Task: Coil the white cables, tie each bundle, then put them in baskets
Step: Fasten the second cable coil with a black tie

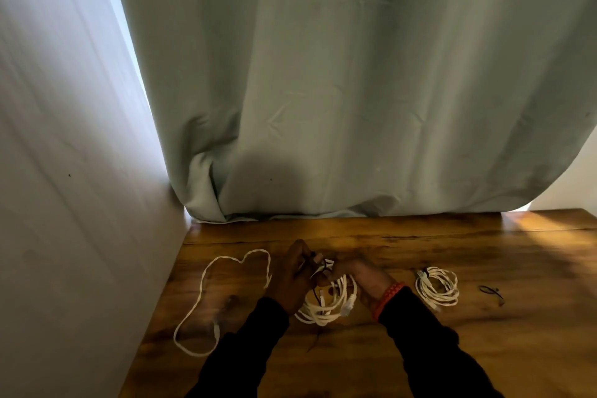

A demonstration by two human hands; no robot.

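Observation:
A coiled white cable bundle [326, 304] hangs between my hands above the wooden table [452, 349]. My left hand [297, 275] grips its top together with a thin black tie [315, 268]. My right hand [365, 278] pinches the same tie and the coil's upper loops from the right. A second white coil [437, 289], bound with a dark tie, lies on the table to the right. An uncoiled white cable [206, 297] sprawls in a loose loop on the left part of the table.
A spare black tie [491, 292] lies on the table at the far right. A pale green curtain [355, 90] hangs behind the table's far edge. A grey wall [64, 203] borders the table on the left. No basket is in view.

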